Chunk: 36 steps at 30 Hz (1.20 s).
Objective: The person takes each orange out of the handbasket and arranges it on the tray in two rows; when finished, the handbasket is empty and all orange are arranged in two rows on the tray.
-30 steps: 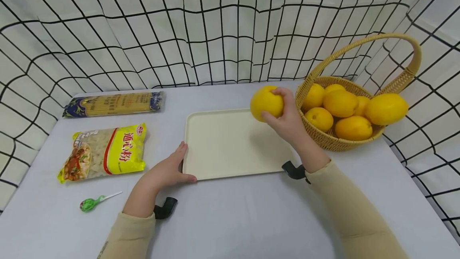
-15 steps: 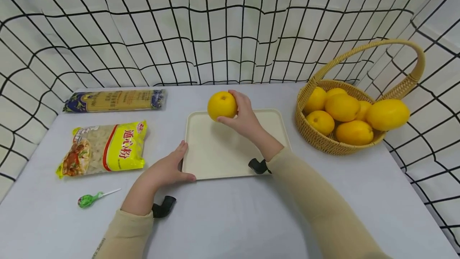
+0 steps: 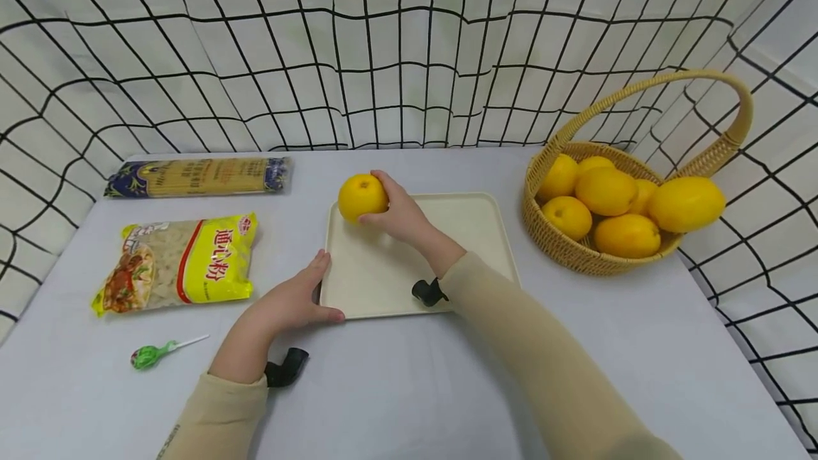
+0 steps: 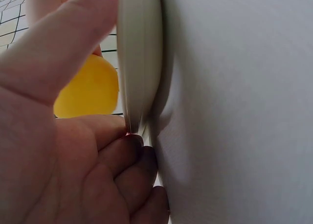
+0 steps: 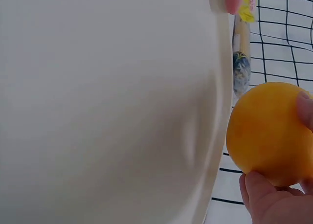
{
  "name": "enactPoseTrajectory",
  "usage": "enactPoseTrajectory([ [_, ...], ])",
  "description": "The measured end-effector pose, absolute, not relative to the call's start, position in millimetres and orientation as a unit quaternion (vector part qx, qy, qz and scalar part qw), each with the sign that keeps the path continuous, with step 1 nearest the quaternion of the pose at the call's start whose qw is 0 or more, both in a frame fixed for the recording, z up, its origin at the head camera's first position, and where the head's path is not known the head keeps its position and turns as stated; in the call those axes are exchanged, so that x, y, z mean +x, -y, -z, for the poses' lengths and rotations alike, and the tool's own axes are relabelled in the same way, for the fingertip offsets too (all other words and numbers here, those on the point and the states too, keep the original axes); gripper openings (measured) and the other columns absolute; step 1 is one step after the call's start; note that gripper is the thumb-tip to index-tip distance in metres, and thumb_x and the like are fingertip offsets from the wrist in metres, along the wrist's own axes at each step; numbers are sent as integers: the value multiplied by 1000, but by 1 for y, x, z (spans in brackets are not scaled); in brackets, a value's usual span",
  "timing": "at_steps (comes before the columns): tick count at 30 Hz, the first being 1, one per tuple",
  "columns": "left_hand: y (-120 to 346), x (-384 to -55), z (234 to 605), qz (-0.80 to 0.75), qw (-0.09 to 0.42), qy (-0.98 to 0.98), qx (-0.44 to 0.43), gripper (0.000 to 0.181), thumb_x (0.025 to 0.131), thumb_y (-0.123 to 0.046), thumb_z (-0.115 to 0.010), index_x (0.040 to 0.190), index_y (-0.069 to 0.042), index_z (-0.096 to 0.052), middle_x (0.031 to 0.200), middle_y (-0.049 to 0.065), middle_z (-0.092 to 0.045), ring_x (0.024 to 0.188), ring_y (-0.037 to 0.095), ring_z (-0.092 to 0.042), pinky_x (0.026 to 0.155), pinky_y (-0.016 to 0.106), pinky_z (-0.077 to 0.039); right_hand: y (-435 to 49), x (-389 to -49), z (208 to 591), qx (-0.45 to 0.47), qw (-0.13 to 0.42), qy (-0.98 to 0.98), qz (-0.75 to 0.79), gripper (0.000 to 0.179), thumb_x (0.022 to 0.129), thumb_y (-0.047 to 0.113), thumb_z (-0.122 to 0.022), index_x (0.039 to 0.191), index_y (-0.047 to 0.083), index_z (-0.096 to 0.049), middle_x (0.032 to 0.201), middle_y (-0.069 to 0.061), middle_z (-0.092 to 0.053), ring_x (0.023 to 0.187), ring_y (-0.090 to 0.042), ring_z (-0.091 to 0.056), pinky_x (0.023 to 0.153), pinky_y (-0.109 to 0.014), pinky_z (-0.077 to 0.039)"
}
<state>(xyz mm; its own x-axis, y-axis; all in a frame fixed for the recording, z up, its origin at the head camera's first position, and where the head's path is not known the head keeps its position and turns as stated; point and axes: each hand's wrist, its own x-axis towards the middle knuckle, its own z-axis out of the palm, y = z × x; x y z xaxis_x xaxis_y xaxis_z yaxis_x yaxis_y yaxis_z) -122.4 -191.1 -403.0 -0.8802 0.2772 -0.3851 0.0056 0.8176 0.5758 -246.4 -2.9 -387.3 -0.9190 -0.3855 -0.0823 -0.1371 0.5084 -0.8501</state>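
My right hand (image 3: 401,215) holds a round, yellow orange (image 3: 362,198) above the far left corner of a cream rectangular tray (image 3: 441,254). In the right wrist view, the thumb and fingertips curl round the orange (image 5: 271,133), which is apart from the tray surface (image 5: 98,87). My left hand (image 3: 290,307) grips the tray's near left corner, thumb at the front edge and fingers along the left side. The left wrist view shows the curled fingers (image 4: 122,160) against the tray's edge (image 4: 139,53); some fingertips touch the cloth.
A handled wicker basket (image 3: 562,254) with several yellow fruits (image 3: 606,191) stands at the right. At the left lie a noodle packet (image 3: 198,177), a yellow macaroni bag (image 3: 179,263) and a green-wrapped lollipop (image 3: 148,356). Black wire mesh (image 3: 402,77) rises behind the white-covered table (image 3: 396,389).
My right hand has carried the orange leftward from beside the basket, across the tray to its far left corner, lowering it slightly. My left hand has stayed at the tray's corner.
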Motion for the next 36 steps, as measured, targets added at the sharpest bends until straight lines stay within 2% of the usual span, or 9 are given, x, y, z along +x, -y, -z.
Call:
enactPoseTrajectory([
  [11, 191, -123, 403, -299, 235, -921, 79, 113, 70, -44, -74, 144, 2, -2, 152, 20, 0, 139, 38, -8, 111, 53, -14, 20, -248, 395, -139, 145, -867, 455, 84, 75, 23, -74, 143, 23, -24, 144, 1, -35, 122, -20, -43, 106, -38, -33],
  [25, 190, -121, 398, -308, 243, -918, 63, 113, 70, -44, -74, 145, -1, -1, 152, 18, -2, 139, 37, -11, 111, 53, -16, 36, -249, 395, -157, 131, -894, 398, 86, 74, 25, -75, 142, 21, -23, 142, -1, -37, 124, -19, -42, 108, -36, -32],
  [36, 188, -119, 394, -311, 249, -915, 55, 111, 71, -41, -74, 145, -1, -2, 152, 18, -2, 139, 37, -12, 111, 52, -16, 40, -249, 393, -135, 126, -899, 398, 88, 77, 33, -71, 145, 22, -17, 145, -2, -34, 127, -20, -39, 109, -37, -31],
])
